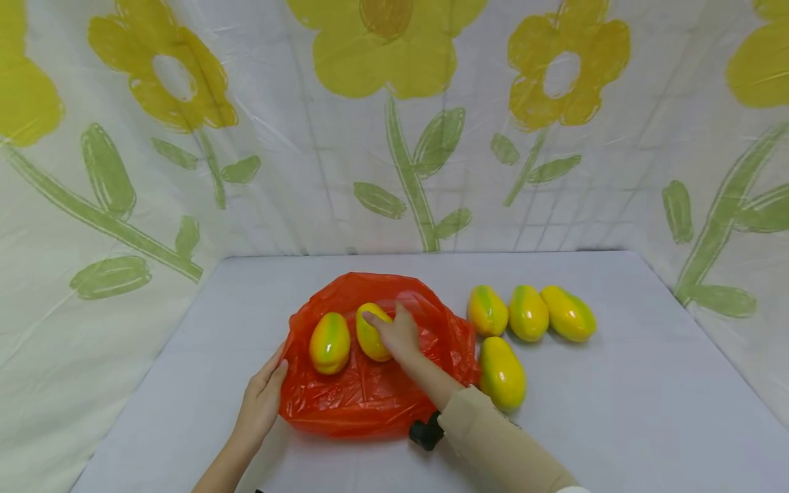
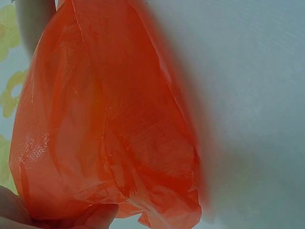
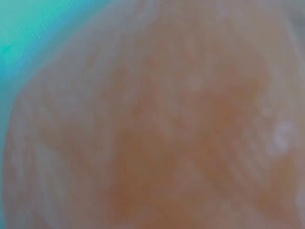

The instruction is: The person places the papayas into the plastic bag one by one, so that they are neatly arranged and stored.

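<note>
A red plastic bag [image 1: 370,418] lies spread open on the table, its rim pulled wide. At its left edge, my left hand [image 1: 264,397] grips the rim; the left wrist view shows the thumb [image 2: 102,215] against the red film. Inside the bag on the left is one yellow papaya [image 1: 329,346] with a green stripe. My right hand [image 1: 401,335] reaches into the bag from the right and holds a second papaya [image 1: 368,339], thumb across its top. The hand hides this fruit's right side. Red-brown blur fills most of the right wrist view.
Right of the bag, three papayas stand in a row: a left one [image 1: 488,311], a middle one [image 1: 529,313] and a right one [image 1: 568,313]. Another papaya [image 1: 502,375] lies nearer, beside the bag. A black object [image 1: 425,433] shows under the right sleeve [image 1: 499,438]. Behind hangs a flowered curtain [image 1: 296,171].
</note>
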A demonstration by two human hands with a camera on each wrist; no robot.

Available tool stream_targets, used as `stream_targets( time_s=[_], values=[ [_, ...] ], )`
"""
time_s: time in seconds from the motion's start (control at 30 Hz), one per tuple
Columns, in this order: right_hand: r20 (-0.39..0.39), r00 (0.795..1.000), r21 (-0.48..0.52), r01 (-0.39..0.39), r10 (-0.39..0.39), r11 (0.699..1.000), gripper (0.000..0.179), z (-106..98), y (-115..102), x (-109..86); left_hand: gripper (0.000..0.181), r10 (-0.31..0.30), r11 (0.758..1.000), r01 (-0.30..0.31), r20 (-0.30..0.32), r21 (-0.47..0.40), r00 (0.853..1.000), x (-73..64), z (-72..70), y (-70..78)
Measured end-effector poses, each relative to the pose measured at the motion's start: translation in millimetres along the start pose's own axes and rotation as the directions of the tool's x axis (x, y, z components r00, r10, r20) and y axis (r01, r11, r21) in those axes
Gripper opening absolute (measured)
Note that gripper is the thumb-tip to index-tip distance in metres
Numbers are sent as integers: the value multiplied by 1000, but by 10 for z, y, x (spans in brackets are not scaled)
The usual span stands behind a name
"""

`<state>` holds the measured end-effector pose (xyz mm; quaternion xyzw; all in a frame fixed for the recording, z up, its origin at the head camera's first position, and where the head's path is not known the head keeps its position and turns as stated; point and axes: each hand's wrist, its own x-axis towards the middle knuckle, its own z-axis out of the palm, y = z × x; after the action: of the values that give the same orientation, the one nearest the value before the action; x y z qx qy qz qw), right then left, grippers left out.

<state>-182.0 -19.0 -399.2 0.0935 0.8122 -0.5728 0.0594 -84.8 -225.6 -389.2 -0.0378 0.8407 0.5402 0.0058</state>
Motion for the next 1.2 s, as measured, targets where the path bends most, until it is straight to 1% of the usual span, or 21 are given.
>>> stream_targets(
  time_s=[0.27, 0.43, 0.8, 0.9, 1.07, 1.2],
  values=[
    [3, 999, 23, 45, -45, 999, 78, -121, -54, -93, 50, -12, 1000, 12, 0, 2, 1000, 2, 4, 9],
    [16, 998, 23, 65, -65, 998, 77, -191, -71, -138, 50, -4, 1000, 4, 0, 10, 1000, 2, 6, 6],
    [81, 990, 17, 113, -114, 993, 77, -341, -124, -323, 50, -1, 1000, 1, 3, 10, 1000, 3, 8, 2],
    [93, 985, 9, 145, -145, 989, 77, -383, -133, -380, 49, 2, 1000, -2, 2, 10, 1000, 1, 8, 2],
    [117, 970, 6, 214, -213, 977, 77, -462, -129, -479, 49, 0, 1000, 0, 3, 9, 1000, 0, 9, 8],
    [142, 962, 1, 237, -235, 971, 78, -520, -126, -560, 50, -2, 1000, 2, 7, 10, 1000, 1, 10, 10]
  ],
)
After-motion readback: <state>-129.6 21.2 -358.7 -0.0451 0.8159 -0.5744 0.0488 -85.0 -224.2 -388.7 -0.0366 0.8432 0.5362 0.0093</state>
